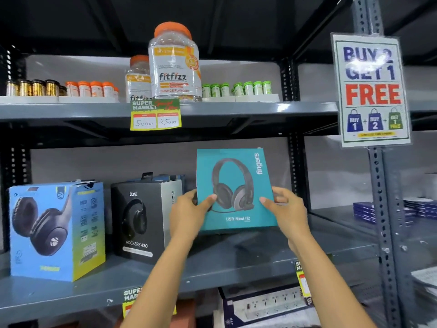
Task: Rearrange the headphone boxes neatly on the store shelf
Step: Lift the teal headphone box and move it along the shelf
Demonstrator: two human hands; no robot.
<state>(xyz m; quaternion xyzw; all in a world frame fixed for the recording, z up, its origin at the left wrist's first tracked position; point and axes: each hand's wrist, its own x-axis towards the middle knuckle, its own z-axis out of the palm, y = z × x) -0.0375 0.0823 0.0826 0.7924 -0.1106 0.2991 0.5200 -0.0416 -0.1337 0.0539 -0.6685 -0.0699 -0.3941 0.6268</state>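
Bare shelf (331,235) lies open at 3 o'clock of the teal box (236,185) (black box (142,218) crowds 9 o'clock).

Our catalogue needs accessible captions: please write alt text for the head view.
Both hands, left hand and right hand, hold an upright teal headphone box over a grey store shelf. To its left stand a black headphone box and a blue headphone box.

Headphone boxes in a row on the middle shelf (236,263)
The Zebronics box (56,230) stands leftmost, the boAt Rockerz 430 box (142,221) right of it, and the Fingers USB-Meet H2 box (234,188) rightmost, between left hand (186,214) and right hand (288,209)
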